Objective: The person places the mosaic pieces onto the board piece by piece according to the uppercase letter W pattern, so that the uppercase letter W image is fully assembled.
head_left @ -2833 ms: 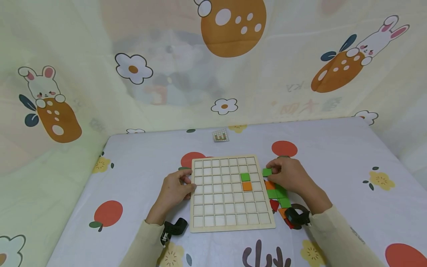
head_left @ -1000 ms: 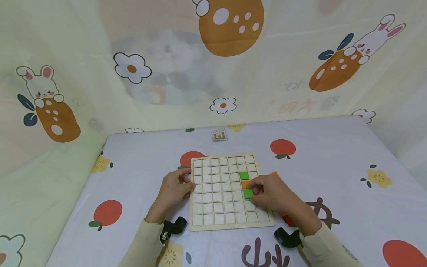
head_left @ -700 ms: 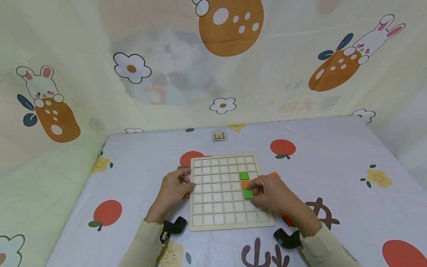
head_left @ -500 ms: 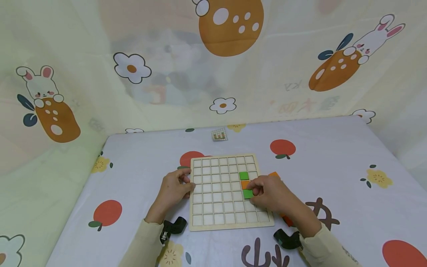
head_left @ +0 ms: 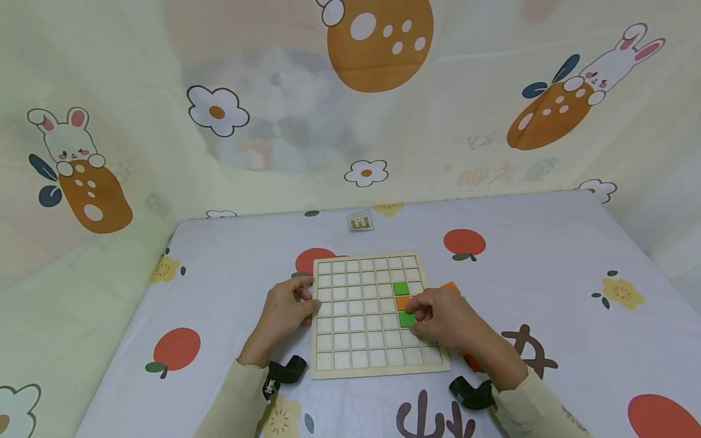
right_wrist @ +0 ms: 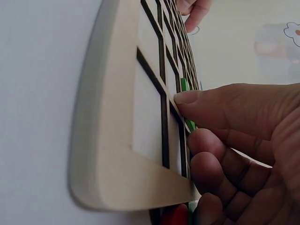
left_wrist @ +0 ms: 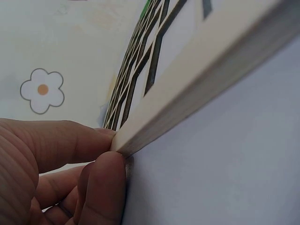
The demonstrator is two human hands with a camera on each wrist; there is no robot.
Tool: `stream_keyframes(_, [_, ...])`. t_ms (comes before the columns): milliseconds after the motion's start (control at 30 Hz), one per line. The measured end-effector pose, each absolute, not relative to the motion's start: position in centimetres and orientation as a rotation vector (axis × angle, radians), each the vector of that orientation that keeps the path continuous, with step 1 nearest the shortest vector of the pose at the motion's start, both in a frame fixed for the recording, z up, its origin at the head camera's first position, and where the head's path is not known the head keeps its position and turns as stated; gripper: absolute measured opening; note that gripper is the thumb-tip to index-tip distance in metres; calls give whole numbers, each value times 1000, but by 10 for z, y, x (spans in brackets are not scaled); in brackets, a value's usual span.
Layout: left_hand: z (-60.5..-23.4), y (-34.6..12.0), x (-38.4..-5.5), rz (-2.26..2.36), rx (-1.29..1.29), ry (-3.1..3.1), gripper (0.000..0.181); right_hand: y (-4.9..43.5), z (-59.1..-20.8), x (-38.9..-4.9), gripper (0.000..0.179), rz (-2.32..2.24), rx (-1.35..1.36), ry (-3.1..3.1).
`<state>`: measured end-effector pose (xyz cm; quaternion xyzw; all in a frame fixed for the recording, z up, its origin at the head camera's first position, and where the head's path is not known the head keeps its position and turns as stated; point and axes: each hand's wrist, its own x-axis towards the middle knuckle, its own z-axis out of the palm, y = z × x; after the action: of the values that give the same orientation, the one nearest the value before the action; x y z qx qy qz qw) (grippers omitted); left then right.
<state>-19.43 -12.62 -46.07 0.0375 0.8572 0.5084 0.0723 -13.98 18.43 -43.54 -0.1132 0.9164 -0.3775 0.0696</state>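
A wooden grid board [head_left: 356, 316] lies on the cloth. My left hand [head_left: 286, 307] grips its left edge, and the left wrist view shows thumb and finger [left_wrist: 105, 183] close together at the rim. In the right part of the grid, a green tile [head_left: 401, 288] sits above an orange tile [head_left: 402, 303]. Below them, my right hand [head_left: 449, 316] pinches a second green tile [head_left: 406, 319] at its cell. In the right wrist view the thumb [right_wrist: 201, 103] and fingertips meet at this tile, covering part of it.
Loose tiles lie right of the board, mostly hidden under my right hand; an orange one [head_left: 450, 286] and a red one [head_left: 473, 363] peek out. A small pattern card [head_left: 360, 221] lies behind the board. A patterned cloth wall [head_left: 274, 182] rises at the back.
My right hand has moved left from the loose tiles onto the board, bringing the green tile to the cell below the orange one. In the last second it stays nearly still. My left hand keeps its place.
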Motion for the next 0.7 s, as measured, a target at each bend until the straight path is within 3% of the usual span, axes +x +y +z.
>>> stream_keyframes(700, [-460,-126,-193,1545,119,2564,49,183,-434,-139,21,-1087,-286,2762])
